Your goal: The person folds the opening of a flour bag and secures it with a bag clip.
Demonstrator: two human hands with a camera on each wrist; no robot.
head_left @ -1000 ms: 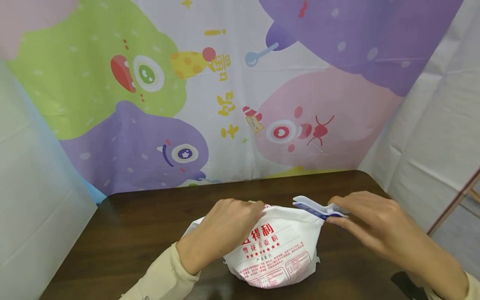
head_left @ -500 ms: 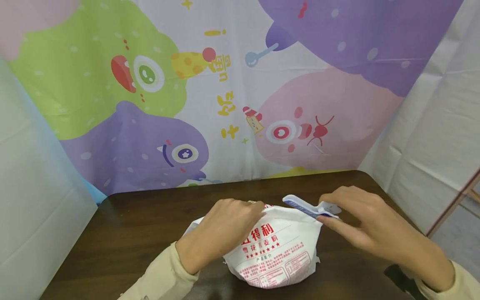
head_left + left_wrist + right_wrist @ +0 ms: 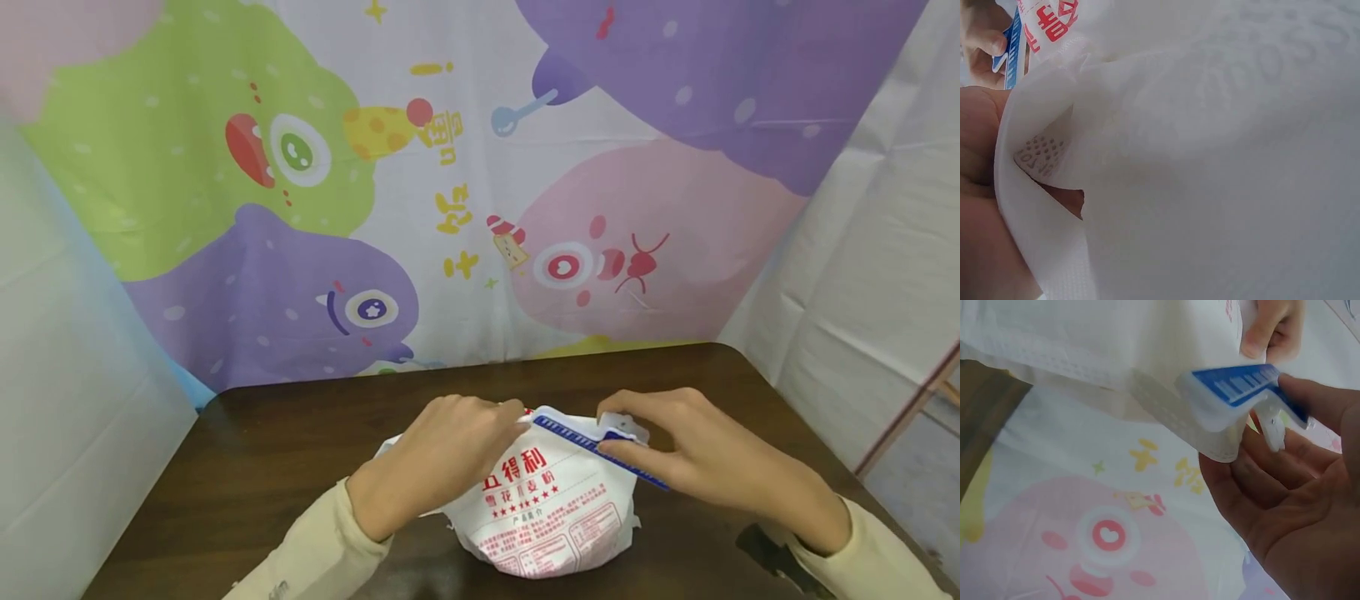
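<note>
A white flour bag (image 3: 540, 521) with red print stands on the table, its top edge pulled flat. My left hand (image 3: 438, 454) grips that top edge at the left; the left wrist view shows the bag's folded white material (image 3: 1210, 156) beside the palm. A white and blue bag clip (image 3: 570, 435) is pinched between thumb and fingers of my right hand (image 3: 697, 454). It lies along the right part of the bag's top, its far end close to my left fingertips. In the right wrist view the clip (image 3: 1235, 387) overlaps the bag's corner, and fingers are behind that corner.
The dark wood table (image 3: 300, 450) ends at a cloth backdrop (image 3: 465, 167) printed with cartoon monsters. White cloth (image 3: 840, 275) hangs at the right side, with more at the left. A dark object (image 3: 772, 554) shows beside my right forearm.
My right hand has moved left with the clip, from beyond the bag's right corner to along its top edge. My left hand keeps its grip in nearly the same place.
</note>
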